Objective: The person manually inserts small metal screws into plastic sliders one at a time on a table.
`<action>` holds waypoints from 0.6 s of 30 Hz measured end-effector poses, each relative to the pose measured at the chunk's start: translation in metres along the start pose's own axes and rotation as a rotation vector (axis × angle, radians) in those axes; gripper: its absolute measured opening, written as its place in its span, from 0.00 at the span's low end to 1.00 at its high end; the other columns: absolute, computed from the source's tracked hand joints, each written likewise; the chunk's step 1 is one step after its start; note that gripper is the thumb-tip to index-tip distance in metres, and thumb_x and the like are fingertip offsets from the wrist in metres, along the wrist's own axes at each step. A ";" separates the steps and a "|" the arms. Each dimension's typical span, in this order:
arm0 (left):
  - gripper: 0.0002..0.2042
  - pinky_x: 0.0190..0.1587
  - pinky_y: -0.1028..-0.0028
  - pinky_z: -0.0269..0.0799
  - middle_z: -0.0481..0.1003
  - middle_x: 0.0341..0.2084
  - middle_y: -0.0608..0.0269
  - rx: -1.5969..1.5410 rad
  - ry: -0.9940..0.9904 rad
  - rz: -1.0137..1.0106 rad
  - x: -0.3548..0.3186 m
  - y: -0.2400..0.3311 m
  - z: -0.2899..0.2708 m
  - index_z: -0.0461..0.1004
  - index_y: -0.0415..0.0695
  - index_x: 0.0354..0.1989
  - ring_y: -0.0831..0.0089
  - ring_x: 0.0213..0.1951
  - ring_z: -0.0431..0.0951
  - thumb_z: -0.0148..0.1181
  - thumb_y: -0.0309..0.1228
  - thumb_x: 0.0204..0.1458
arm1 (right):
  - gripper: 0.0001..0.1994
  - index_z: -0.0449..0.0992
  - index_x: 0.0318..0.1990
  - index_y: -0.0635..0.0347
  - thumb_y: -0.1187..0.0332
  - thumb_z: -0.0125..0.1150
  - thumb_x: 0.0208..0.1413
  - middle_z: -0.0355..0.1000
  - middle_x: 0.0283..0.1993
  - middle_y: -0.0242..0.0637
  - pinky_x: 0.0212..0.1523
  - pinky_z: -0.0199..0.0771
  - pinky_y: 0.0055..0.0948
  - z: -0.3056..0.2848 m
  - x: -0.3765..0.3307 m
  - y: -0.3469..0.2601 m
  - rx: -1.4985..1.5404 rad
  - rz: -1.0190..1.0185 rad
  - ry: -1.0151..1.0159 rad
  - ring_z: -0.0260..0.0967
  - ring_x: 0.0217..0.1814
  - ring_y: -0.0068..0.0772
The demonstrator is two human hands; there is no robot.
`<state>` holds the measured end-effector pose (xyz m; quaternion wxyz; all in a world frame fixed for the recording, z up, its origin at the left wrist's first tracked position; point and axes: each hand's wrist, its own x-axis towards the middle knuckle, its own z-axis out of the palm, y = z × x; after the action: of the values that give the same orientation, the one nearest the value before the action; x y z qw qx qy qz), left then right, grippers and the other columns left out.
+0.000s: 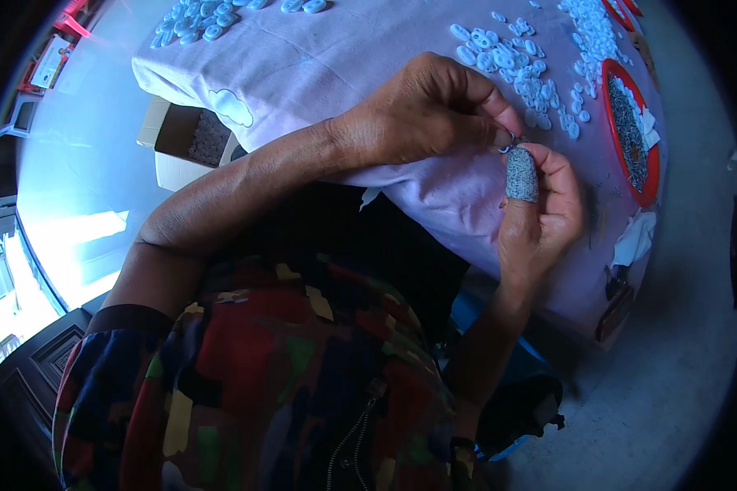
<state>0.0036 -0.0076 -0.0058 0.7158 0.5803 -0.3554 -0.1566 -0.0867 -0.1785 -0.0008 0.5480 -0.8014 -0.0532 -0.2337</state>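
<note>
Left hand [422, 110] and right hand [540, 213] pinched a tiny metal ring [509, 146] mid-frame; grey knit thumb cot [522, 175]; white plastic rings [512, 61] on lilac cloth [327, 57]; red tray [630, 131] right

Desk [303, 65] far, cloth-covered. Ring-shaped plastic pieces [508, 57] heaped on desk, far centre; second heap [196, 20] far left. Tray [651, 159] on desk, right. Cardboard box [180, 139] on floor, left of desk. Left hand [430, 106] and right hand [540, 213] meet over desk's near edge.
</note>
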 end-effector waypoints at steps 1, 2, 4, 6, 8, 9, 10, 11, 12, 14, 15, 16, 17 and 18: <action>0.07 0.48 0.77 0.75 0.79 0.35 0.62 0.008 0.008 -0.001 0.000 0.001 0.000 0.78 0.36 0.43 0.78 0.40 0.78 0.58 0.21 0.58 | 0.07 0.75 0.42 0.69 0.76 0.60 0.57 0.74 0.37 0.36 0.40 0.74 0.21 0.001 0.001 0.000 -0.017 0.005 0.002 0.72 0.40 0.22; 0.07 0.48 0.77 0.75 0.79 0.35 0.62 0.007 0.007 -0.001 0.000 0.001 0.000 0.78 0.36 0.43 0.78 0.40 0.78 0.58 0.21 0.58 | 0.07 0.76 0.41 0.69 0.75 0.60 0.57 0.74 0.36 0.35 0.37 0.73 0.19 0.001 0.000 0.000 -0.036 0.010 0.007 0.71 0.38 0.21; 0.07 0.48 0.77 0.75 0.80 0.34 0.61 0.023 0.016 -0.029 0.000 0.001 0.002 0.79 0.36 0.42 0.78 0.39 0.79 0.58 0.21 0.57 | 0.07 0.76 0.41 0.69 0.75 0.60 0.57 0.73 0.35 0.34 0.36 0.72 0.18 0.000 0.001 -0.002 -0.051 0.024 0.001 0.71 0.37 0.19; 0.07 0.48 0.77 0.75 0.80 0.34 0.61 0.031 0.018 -0.017 0.000 0.001 0.001 0.79 0.36 0.42 0.78 0.39 0.79 0.59 0.21 0.57 | 0.07 0.76 0.40 0.69 0.75 0.61 0.57 0.73 0.35 0.33 0.34 0.71 0.16 0.001 0.001 -0.002 -0.064 0.038 -0.006 0.70 0.37 0.18; 0.07 0.48 0.77 0.75 0.80 0.34 0.61 0.039 0.020 -0.004 0.000 0.000 0.001 0.79 0.36 0.42 0.78 0.39 0.79 0.59 0.21 0.57 | 0.07 0.76 0.40 0.69 0.75 0.61 0.56 0.73 0.35 0.32 0.33 0.71 0.15 0.004 0.002 -0.002 -0.024 0.016 -0.002 0.69 0.36 0.17; 0.07 0.48 0.77 0.75 0.80 0.34 0.61 0.033 0.024 -0.019 0.000 0.000 0.002 0.79 0.36 0.42 0.78 0.39 0.79 0.59 0.20 0.56 | 0.07 0.76 0.40 0.69 0.75 0.61 0.56 0.73 0.35 0.32 0.33 0.71 0.15 0.005 0.002 -0.001 -0.025 0.016 -0.001 0.69 0.36 0.17; 0.07 0.48 0.77 0.75 0.80 0.35 0.61 0.027 0.028 -0.033 0.000 0.000 0.002 0.79 0.36 0.42 0.78 0.39 0.79 0.59 0.20 0.56 | 0.06 0.76 0.40 0.69 0.76 0.61 0.56 0.73 0.35 0.32 0.32 0.71 0.15 0.007 0.002 -0.001 -0.018 0.006 0.000 0.69 0.36 0.17; 0.07 0.48 0.77 0.75 0.80 0.35 0.61 0.028 0.027 -0.031 -0.001 0.000 0.002 0.79 0.36 0.42 0.78 0.39 0.79 0.59 0.20 0.56 | 0.06 0.76 0.40 0.69 0.76 0.61 0.56 0.73 0.35 0.32 0.32 0.71 0.15 0.007 0.003 -0.002 -0.011 -0.005 0.001 0.69 0.36 0.17; 0.07 0.48 0.78 0.75 0.80 0.35 0.61 0.019 0.046 -0.048 -0.002 0.000 0.002 0.79 0.36 0.42 0.78 0.39 0.79 0.59 0.20 0.56 | 0.06 0.76 0.40 0.69 0.76 0.61 0.56 0.73 0.35 0.32 0.32 0.71 0.15 0.007 0.003 -0.003 -0.011 -0.007 0.002 0.69 0.36 0.17; 0.07 0.48 0.78 0.75 0.80 0.35 0.61 0.012 0.067 -0.062 -0.002 0.001 0.001 0.79 0.36 0.42 0.78 0.39 0.79 0.59 0.20 0.56 | 0.07 0.76 0.41 0.70 0.77 0.61 0.56 0.73 0.35 0.33 0.34 0.71 0.17 0.005 0.004 -0.003 -0.076 0.021 -0.033 0.70 0.37 0.18; 0.07 0.48 0.78 0.75 0.80 0.35 0.61 0.026 0.052 -0.070 -0.001 0.001 0.000 0.79 0.36 0.43 0.78 0.40 0.79 0.59 0.21 0.56 | 0.07 0.76 0.41 0.70 0.77 0.61 0.56 0.73 0.35 0.33 0.34 0.71 0.17 0.005 0.004 -0.003 -0.075 0.019 -0.035 0.70 0.37 0.18; 0.07 0.48 0.78 0.75 0.80 0.35 0.61 0.041 0.037 -0.078 0.000 0.000 -0.002 0.79 0.36 0.43 0.78 0.40 0.79 0.59 0.22 0.57 | 0.08 0.76 0.42 0.70 0.77 0.60 0.56 0.73 0.36 0.34 0.36 0.72 0.18 0.005 0.004 -0.004 -0.029 0.047 -0.028 0.70 0.38 0.19; 0.07 0.48 0.78 0.75 0.80 0.35 0.61 0.041 0.037 -0.076 0.001 -0.001 -0.003 0.79 0.36 0.43 0.78 0.40 0.79 0.59 0.22 0.57 | 0.09 0.76 0.44 0.70 0.78 0.60 0.56 0.74 0.37 0.35 0.38 0.72 0.18 0.004 0.005 -0.005 0.015 0.075 -0.018 0.70 0.40 0.20; 0.08 0.48 0.78 0.75 0.80 0.35 0.61 0.023 0.020 -0.045 0.002 -0.002 -0.004 0.78 0.36 0.43 0.78 0.40 0.79 0.59 0.22 0.57 | 0.09 0.76 0.44 0.70 0.78 0.60 0.56 0.74 0.37 0.35 0.38 0.72 0.18 0.003 0.004 -0.004 0.014 0.074 -0.018 0.70 0.40 0.20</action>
<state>0.0075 -0.0067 -0.0078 0.7088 0.5978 -0.3372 -0.1627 -0.0832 -0.1746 0.0037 0.5615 -0.8009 -0.0304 -0.2056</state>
